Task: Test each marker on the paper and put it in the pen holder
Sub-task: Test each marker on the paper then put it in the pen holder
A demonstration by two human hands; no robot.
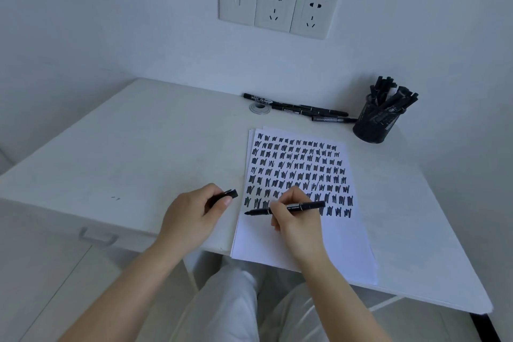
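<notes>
We see the right hand (295, 219) hold a black marker (286, 208) with its tip at the left edge of the paper (305, 241), just under rows of black scribbles. The left hand (191, 216) holds the marker's cap (226, 194) beside the paper, over the white desk (138, 147). Far back, more markers (299, 108) lie near a black pen holder (373, 125) full of markers.
</notes>
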